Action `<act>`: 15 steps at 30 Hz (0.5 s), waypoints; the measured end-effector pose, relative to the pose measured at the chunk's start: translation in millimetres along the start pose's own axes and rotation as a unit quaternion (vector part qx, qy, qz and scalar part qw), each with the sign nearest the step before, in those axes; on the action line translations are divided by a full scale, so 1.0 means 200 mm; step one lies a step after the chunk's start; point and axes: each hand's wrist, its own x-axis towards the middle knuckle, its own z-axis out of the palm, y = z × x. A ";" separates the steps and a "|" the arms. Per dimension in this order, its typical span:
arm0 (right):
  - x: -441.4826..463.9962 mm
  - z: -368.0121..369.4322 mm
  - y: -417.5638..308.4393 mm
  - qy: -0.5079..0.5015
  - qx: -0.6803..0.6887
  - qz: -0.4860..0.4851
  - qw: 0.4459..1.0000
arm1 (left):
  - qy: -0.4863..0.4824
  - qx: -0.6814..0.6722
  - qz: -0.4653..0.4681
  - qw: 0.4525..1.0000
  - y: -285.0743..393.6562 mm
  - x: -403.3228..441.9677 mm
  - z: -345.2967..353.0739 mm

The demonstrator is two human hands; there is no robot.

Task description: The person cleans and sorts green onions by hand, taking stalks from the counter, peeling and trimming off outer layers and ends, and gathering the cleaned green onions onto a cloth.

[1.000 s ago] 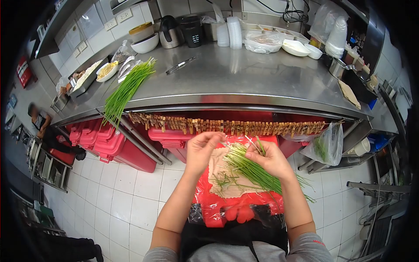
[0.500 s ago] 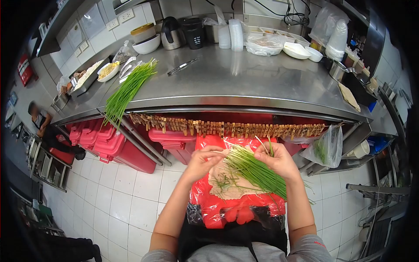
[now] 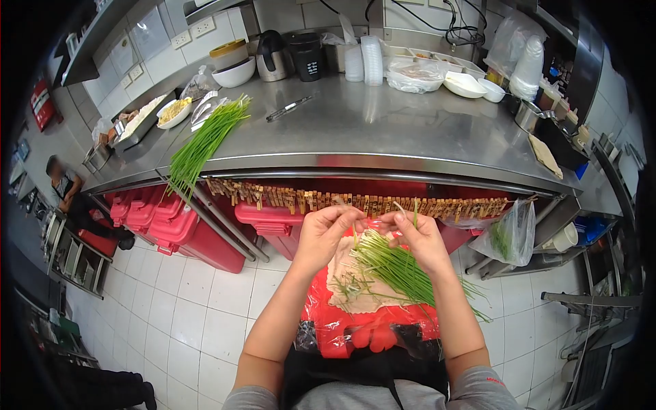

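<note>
Over my lap, my right hand (image 3: 415, 232) pinches a few thin green stalks that hang down from its fingers. My left hand (image 3: 331, 231) is close beside it, fingertips pressed together; whatever it holds is too small to name. Beneath both hands a bunch of green stalks with pale ends (image 3: 396, 270) lies on a tan cloth (image 3: 369, 301), with short green scraps (image 3: 352, 283) at its left. The cloth rests on a red plastic sheet (image 3: 328, 328).
A steel counter (image 3: 383, 130) spans the front, bearing another green bunch (image 3: 208, 140) and a pen (image 3: 288, 109). Clothespins (image 3: 355, 201) line its edge above red bins (image 3: 184, 229). A clear bag (image 3: 509, 236) hangs right. A person (image 3: 68, 191) sits far left.
My left hand has moved right and my right hand slightly left, so their fingertips are now nearly together. The stalks in my right hand now hang lower.
</note>
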 end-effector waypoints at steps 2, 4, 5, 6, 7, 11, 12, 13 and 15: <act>0.01 0.04 -0.02 -0.035 -0.030 -0.038 0.998 | -0.011 0.091 -0.014 0.996 0.03 0.01 0.02; 0.02 0.12 -0.02 -0.050 -0.026 -0.086 0.995 | -0.014 0.155 -0.013 0.988 0.06 0.02 0.05; 0.03 0.15 -0.03 -0.058 -0.025 -0.110 0.992 | -0.010 0.175 -0.003 0.984 0.07 0.02 0.06; 0.05 0.18 -0.03 -0.055 -0.035 -0.127 0.990 | -0.006 0.195 0.006 0.981 0.08 0.02 0.08; 0.06 0.20 -0.03 -0.053 -0.044 -0.145 0.987 | -0.005 0.215 0.013 0.976 0.08 0.02 0.08; 0.11 0.20 -0.02 -0.052 -0.009 -0.149 0.987 | -0.021 0.207 -0.017 0.978 0.04 0.01 0.08; 0.12 0.20 -0.02 -0.048 0.053 -0.129 0.989 | -0.031 0.182 -0.039 0.982 0.03 0.00 0.08; 0.14 0.19 -0.03 -0.045 0.114 -0.109 0.986 | -0.040 0.140 -0.055 0.988 0.00 -0.01 0.08; 0.15 0.20 -0.09 -0.028 0.206 -0.077 0.975 | -0.059 0.055 -0.089 0.993 -0.04 -0.02 0.07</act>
